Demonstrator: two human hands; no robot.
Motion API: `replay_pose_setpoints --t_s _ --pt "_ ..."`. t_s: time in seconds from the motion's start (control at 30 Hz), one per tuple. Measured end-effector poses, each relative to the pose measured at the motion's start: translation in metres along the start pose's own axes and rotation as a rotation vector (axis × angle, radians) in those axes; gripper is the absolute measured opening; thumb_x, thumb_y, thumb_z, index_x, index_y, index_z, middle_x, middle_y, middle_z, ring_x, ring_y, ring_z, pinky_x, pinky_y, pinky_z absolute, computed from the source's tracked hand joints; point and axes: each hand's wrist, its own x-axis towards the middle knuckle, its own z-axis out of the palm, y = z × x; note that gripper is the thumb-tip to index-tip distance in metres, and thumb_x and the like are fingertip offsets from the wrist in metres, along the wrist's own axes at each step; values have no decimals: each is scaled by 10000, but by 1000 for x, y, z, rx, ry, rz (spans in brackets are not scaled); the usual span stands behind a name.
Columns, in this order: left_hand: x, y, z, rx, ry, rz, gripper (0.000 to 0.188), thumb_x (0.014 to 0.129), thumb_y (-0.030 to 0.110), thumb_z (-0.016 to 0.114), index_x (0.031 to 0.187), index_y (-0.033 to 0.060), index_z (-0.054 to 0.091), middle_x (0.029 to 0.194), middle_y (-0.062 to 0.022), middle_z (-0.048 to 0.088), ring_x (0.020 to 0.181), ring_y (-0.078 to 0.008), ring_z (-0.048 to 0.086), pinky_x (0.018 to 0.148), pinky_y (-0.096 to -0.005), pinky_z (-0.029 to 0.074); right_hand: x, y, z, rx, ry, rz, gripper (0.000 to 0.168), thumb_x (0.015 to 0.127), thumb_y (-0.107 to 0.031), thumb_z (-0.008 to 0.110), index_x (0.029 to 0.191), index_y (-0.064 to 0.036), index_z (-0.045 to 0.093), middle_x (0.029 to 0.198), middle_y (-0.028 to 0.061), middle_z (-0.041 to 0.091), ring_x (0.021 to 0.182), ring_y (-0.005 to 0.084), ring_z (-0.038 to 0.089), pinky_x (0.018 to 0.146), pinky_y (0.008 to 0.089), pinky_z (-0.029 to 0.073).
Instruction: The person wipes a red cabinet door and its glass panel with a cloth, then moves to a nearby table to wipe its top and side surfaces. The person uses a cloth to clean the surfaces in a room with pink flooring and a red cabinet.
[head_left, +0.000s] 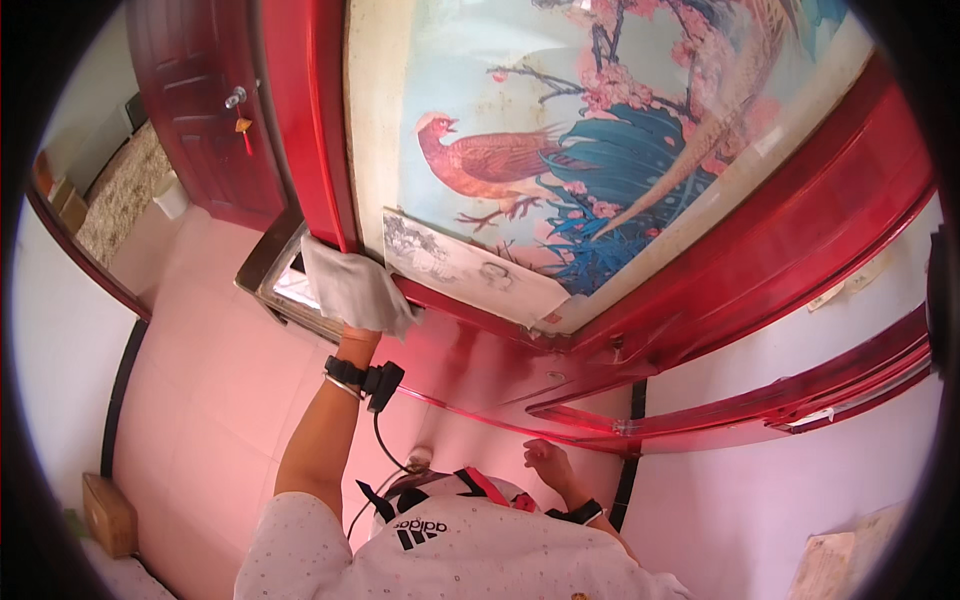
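My left hand (359, 337) is mostly hidden under a pale grey cloth (358, 289), with only its wrist end showing. The cloth lies over the lower left corner of a glossy red wooden frame (330, 172). Inside the frame is a picture of a red-brown pheasant (495, 154) among blossoms and blue leaves. A small sketch on paper (465, 266) sits along the picture's lower edge. Near my body, below a red ledge (487, 360), my right hand (551, 465) hangs with curled fingers and nothing visible in it.
A dark wood-framed mirror or glass (296, 289) stands beside the cloth. Behind are a dark red door (214, 97) and a white bin (171, 196). A red slotted rail (750, 405) extends right. A brown box (110, 515) rests at lower left; a cable (377, 431) hangs from my left wrist.
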Motion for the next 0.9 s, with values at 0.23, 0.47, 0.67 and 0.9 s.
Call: replay_pose_setpoints --t_s 0.23,0.47,0.67,0.9 --pt "-51 -35 33 899 -503 190 371 710 246 584 931 -43 513 849 -163 533 825 -317 532 805 -379 401 24 5 -37 -114 -44 -180 243 816 -127 559 1016 11 566 777 101 631 716 173 620 651 283 492" --pt "-111 -9 56 1035 -497 339 417 489 458 685 662 88 600 650 -80 550 630 -234 538 644 -345 435 32 63 -84 -83 -164 -294 284 813 -130 560 1058 12 552 844 99 636 771 164 610 697 287 488" --pt "-139 138 5 738 -944 -24 253 558 382 678 516 165 554 538 -48 500 532 -178 537 512 -306 446 20 74 -133 -112 -243 -389 277 816 -151 572 1057 -15 570 896 128 636 825 182 614 720 294 487" --pt "-204 54 77 552 -252 131 110 636 175 619 538 157 574 558 -68 494 555 -231 535 477 -347 400 32 97 -119 -253 -357 -585 251 827 -192 554 1006 -22 595 899 166 629 855 277 615 742 342 482"
